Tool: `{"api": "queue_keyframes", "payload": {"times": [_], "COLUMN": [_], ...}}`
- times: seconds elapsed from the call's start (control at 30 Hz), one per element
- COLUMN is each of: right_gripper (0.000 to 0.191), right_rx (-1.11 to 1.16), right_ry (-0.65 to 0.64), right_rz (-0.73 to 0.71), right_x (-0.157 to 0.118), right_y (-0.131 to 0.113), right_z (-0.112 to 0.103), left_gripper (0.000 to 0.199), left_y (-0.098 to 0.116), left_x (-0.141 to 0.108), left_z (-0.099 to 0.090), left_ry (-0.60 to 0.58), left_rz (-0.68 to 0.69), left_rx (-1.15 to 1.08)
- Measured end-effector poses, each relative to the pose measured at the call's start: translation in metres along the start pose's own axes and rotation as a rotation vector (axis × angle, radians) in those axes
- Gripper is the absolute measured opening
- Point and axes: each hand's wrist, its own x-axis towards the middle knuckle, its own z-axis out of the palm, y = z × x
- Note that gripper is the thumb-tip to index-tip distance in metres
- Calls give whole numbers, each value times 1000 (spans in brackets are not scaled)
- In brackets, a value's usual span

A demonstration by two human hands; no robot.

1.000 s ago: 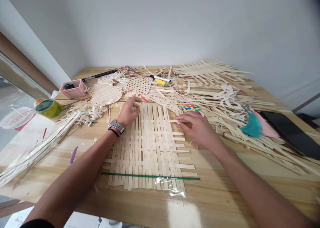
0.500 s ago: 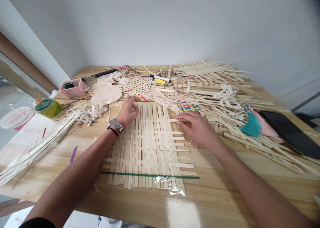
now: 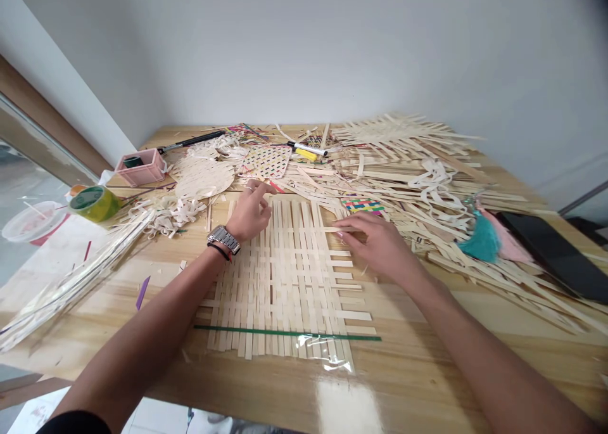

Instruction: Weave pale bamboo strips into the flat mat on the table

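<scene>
A half-woven mat (image 3: 285,282) of pale, flat bamboo strips lies on the table in front of me. A thin green strip (image 3: 237,329) crosses it near its front edge, with shiny clear tape (image 3: 327,351) beside it. At the mat's right edge, my right hand (image 3: 375,237) pinches the end of a pale crosswise bamboo strip (image 3: 313,230) between thumb and fingers. My left hand (image 3: 251,212), wearing a watch, rests over the mat's upper left with bent fingers apart. Nothing shows in it, though its fingertips partly cover the lengthwise strips.
Loose strips (image 3: 389,180) are heaped along the back and right. A phone (image 3: 555,253) and a teal tassel (image 3: 482,237) lie at right. At left are a pink basket (image 3: 147,171), a tape roll (image 3: 95,204) and a bundle of strips (image 3: 90,275). Markers (image 3: 308,150) lie behind.
My left hand has shifted slightly right over the mat, its fingers a little more spread. My right hand keeps its pinch on the bamboo strip. The whole view has moved slightly.
</scene>
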Motion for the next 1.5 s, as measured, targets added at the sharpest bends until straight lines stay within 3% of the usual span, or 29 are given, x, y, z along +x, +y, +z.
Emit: {"api": "queue_keyframes", "payload": {"times": [0.4,0.87,1.07,1.5], "right_gripper": [16,17,18,18], "right_rx": [16,19,18,20], "right_ry": [-9,-5,-3,-14], "right_rz": [-1,5,-1,7], "right_x": [1,0,0,0], "right_y": [-1,-2,-1,0], "right_z": [-1,0,0,0], "left_gripper": [35,41,42,44], "left_y": [4,5,2,-9], "left_x": [3,2,0,-1], "left_z": [-9,-11,-13,-12], "left_ry": [0,-135,-195,-332], "left_rz": [33,-138,-203,-225], "left_rx": [-42,-170,-327,-514]}}
